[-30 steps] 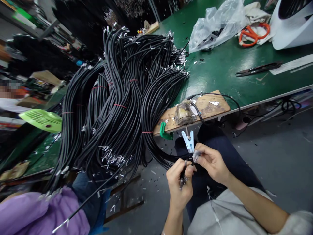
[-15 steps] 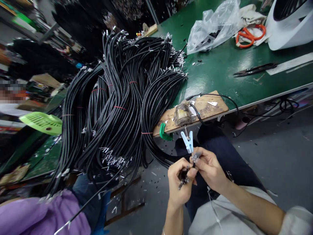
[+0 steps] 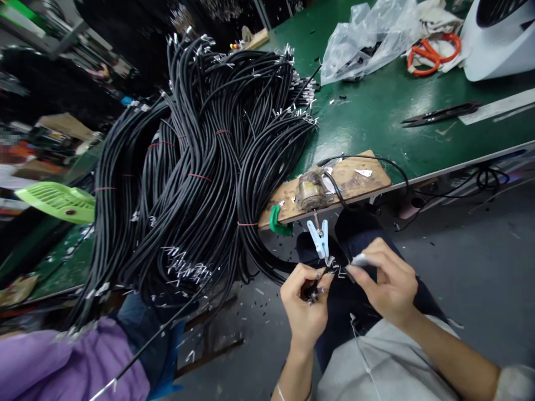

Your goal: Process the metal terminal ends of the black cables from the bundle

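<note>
My left hand (image 3: 307,298) is closed around the ends of black cables, whose stripped tips (image 3: 332,266) stick out beside its fingers. To its right, my right hand (image 3: 387,278) pinches a small whitish-grey piece (image 3: 360,260), too blurred to identify. A light blue clothespin (image 3: 320,239) hangs just above the cable tips, below a small motor-like device (image 3: 312,190) wrapped in tape on a wooden board (image 3: 363,181). A green clamp (image 3: 279,221) grips the board's edge. The large bundle of black cables (image 3: 209,167) lies at the left.
On the green table (image 3: 376,122) are a plastic bag (image 3: 368,42), orange-handled scissors (image 3: 432,54), black shears (image 3: 441,115) and a white appliance (image 3: 499,42). A green fan-like object (image 3: 58,201) and a person in purple (image 3: 75,362) are at the left.
My right hand has moved right, away from my left hand, with the whitish piece between its fingers. Stripped cable tips now show between the hands. The view has shifted slightly.
</note>
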Motion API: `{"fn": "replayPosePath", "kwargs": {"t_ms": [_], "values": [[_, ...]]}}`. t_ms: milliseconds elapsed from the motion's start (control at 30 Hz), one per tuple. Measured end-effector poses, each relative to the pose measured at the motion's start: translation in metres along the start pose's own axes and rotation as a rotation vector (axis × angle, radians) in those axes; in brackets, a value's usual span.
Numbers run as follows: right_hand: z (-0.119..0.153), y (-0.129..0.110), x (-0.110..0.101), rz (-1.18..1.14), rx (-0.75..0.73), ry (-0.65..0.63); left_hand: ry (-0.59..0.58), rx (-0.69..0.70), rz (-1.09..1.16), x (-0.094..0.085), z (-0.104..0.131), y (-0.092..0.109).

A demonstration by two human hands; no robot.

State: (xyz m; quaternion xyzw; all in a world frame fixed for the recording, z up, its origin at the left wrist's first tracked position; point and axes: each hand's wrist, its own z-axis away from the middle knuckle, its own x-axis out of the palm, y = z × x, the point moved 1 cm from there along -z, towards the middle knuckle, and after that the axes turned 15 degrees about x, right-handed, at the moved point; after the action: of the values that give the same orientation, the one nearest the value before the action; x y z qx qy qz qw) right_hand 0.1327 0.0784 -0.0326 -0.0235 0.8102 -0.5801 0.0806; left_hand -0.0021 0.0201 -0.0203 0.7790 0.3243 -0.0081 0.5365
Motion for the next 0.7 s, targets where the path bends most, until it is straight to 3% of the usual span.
{"fn": "replayPosePath", "kwargs": {"t_ms": [133, 300, 367, 467, 533, 633, 700], "values": [[-0.018, -0.001, 0.002, 0.169, -0.039, -0.122, -0.019, 0.080, -0.023, 0.004, 0.001, 0.002], [-0.012, 0.008, 0.008, 0.158, -0.143, -0.165, -0.079, 0.008, -0.065, -0.001, 0.000, 0.009], [-0.008, 0.016, 0.008, 0.102, -0.044, -0.194, -0.112, -0.015, -0.061, -0.004, 0.000, 0.011], [-0.008, 0.024, 0.008, -0.043, 0.232, -0.183, -0.131, -0.028, -0.037, -0.005, 0.002, 0.011], [-0.009, 0.022, 0.010, -0.154, 0.327, -0.252, -0.140, -0.029, -0.042, -0.004, 0.002, 0.011], [-0.014, 0.011, 0.014, -0.176, 0.228, -0.390, -0.136, -0.034, -0.064, -0.002, 0.001, 0.010], [-0.017, 0.005, 0.014, -0.111, 0.119, -0.380, -0.155, -0.050, -0.060, -0.005, -0.001, 0.010]]}}
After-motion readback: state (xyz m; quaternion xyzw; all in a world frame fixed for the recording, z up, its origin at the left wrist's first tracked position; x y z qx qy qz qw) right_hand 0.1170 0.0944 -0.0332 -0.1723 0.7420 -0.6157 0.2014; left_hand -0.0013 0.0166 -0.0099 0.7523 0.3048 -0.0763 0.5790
